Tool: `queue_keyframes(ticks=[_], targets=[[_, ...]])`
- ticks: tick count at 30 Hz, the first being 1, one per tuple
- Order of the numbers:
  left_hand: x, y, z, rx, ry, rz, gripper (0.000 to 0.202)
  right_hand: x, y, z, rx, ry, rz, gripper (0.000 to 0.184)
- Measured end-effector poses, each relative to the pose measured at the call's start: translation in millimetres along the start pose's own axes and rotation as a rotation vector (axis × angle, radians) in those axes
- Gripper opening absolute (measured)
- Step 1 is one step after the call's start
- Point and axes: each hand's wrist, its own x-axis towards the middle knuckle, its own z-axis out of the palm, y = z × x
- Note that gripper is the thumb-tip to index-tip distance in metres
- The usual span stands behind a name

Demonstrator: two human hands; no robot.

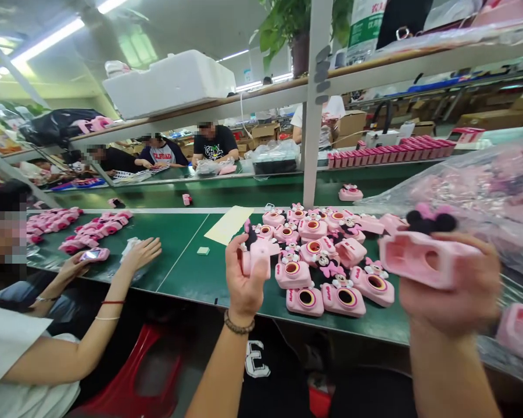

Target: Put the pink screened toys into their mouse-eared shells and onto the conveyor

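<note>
My left hand (243,290), with a beaded bracelet at the wrist, is closed around a pink camera cover (258,258) seen edge-on, its dark-eared topper partly hidden by my fingers. Higher and to the right, my right hand (455,284) grips a hollow pink camera cover (405,255). That cover's open side and round lens hole show, and black round ears with a pink bow rise from its top. Between my hands, several pink toy camera covers (307,298) with mouse-figure toppers lie crowded on the green table (181,255).
On the left a co-worker's hand (76,267) holds a small pink camera (95,254). Rows of pink pieces (98,229) lie beyond it. A yellow paper sheet (229,224) is near the pile. At right stands a clear plastic bag (475,180) of pink pieces. A white post (314,116) rises behind.
</note>
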Motion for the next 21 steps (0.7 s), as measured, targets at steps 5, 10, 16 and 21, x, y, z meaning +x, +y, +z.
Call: queue_keyframes(ticks=[5, 10, 16, 21], targets=[[-8.5, -56.2, -9.9, 0.474, -0.089, 0.045, 0.053, 41.2, 55.5, 24.0, -0.729, 0.228, -0.354, 0.028], [-46.5, -100.9, -11.0, 0.731, -0.173, 0.021, 0.057, 59.7, 91.0, 38.8, -1.235, -0.202, -0.189, 0.033], [-55.8, -111.5, -6.2, 0.842, -0.173, 0.016, 0.056, 67.2, 83.9, 43.7, -1.428, -0.357, -0.025, 0.04], [-56.5, -111.0, -5.3, 0.892, -0.143, 0.036, 0.055, 86.4, 87.5, 46.5, -1.403, -0.437, 0.094, 0.057]])
